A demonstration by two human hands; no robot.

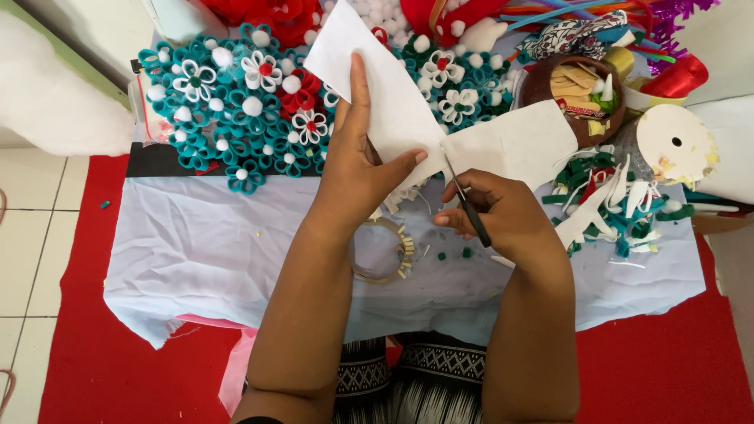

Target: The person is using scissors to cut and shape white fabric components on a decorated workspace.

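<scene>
My left hand (357,169) holds a white sheet of felt or paper (393,94), thumb on the near side and fingers behind it. My right hand (499,212) grips black-handled scissors (465,202) whose blades meet the sheet at its narrow middle, between its left part and its right part (518,145). Both hands hover over a pale blue cloth (204,251) spread on a low table.
Teal, red and white felt flowers with pompoms (236,102) lie at the back left. A brown bowl of bits (581,98), a white disc (675,141), teal and white scraps (620,208) sit right. A tape ring (385,251) lies under my hands. Red mat (94,345) covers the floor.
</scene>
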